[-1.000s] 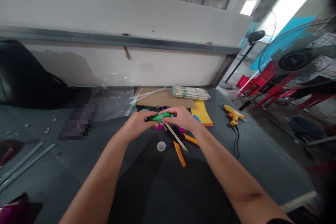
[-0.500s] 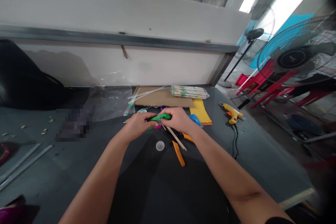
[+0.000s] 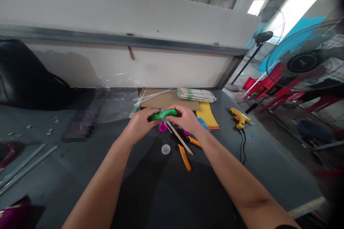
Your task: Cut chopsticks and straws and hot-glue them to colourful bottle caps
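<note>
A bright green, slightly bent piece (image 3: 163, 115) with something clear at its middle is held up between both hands. My left hand (image 3: 141, 123) pinches its left end, and the fingers of my right hand (image 3: 185, 118) close on its right end. Just below it sits a magenta ring-like cap (image 3: 162, 127). Thin wooden sticks (image 3: 179, 139) lie slanting beside my right hand. Nearer to me are a round translucent disc (image 3: 166, 149) and a tool with orange handles (image 3: 185, 158), its head partly hidden.
Behind the hands lie cardboard (image 3: 166, 99), a wrapped stick bundle (image 3: 197, 94) and yellow sheets (image 3: 206, 114). A yellow glue gun (image 3: 240, 117) with its cord is at the right. Clear plastic (image 3: 115, 105), a black bag (image 3: 29, 77) and metal strips (image 3: 27, 170) are leftward.
The green piece has come up and shows more fully between the hands. My right hand's fingers have shifted on it. The magenta cap beneath is more exposed, and the view has moved slightly.
</note>
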A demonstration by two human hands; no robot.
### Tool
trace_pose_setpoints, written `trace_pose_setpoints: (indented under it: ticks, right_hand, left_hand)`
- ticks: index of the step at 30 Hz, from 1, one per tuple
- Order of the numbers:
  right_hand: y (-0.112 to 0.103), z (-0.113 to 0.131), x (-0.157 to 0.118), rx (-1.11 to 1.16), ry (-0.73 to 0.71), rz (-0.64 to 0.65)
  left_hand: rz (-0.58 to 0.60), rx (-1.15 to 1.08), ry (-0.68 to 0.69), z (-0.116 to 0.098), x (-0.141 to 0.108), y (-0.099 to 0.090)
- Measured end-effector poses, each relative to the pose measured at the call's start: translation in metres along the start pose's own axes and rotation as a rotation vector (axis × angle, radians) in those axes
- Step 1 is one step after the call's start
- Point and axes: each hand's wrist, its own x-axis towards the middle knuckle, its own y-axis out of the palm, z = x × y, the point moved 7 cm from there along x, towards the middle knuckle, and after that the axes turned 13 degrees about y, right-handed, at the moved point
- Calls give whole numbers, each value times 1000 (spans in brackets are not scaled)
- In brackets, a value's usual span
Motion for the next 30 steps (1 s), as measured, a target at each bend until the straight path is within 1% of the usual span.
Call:
trace_pose_setpoints:
  ticks: [4, 5, 7, 12, 16, 20, 22, 23, 27, 28, 30]
  right_hand:
    - [2, 0, 0, 102, 47, 53]
    - [2, 0, -1, 93, 51, 56]
    - [0, 3, -2, 25, 29, 23]
    - [-2, 17, -9, -231, -104, -154]
    - [1, 21, -11, -323, -119, -211]
    - [-2, 20, -10, -313, -105, -232]
    - [-4, 14, -7, -237, -55, -196]
    - [-3, 10, -6, -170, -16, -151]
    - [3, -4, -2, 254, 126, 121]
    - [2, -4, -2, 365, 136, 167]
    - [-3, 0, -2, 542, 128, 191]
  left_hand:
    - [-5, 135, 171, -14, 2, 3]
    - [2, 165, 203, -17, 2, 5]
    - [11, 220, 240, -23, 1, 7]
    - [0, 294, 242, -32, 0, 10]
    - [3, 283, 222, -34, 1, 13]
    - [0, 246, 195, -33, 1, 15]
    - [-7, 229, 164, -29, 1, 15]
    - [-13, 228, 148, -27, 1, 14]
    - [-50, 254, 105, -11, -1, 6]
    - [-62, 261, 90, -7, -2, 4]
    - [-90, 262, 53, 0, -3, 0]
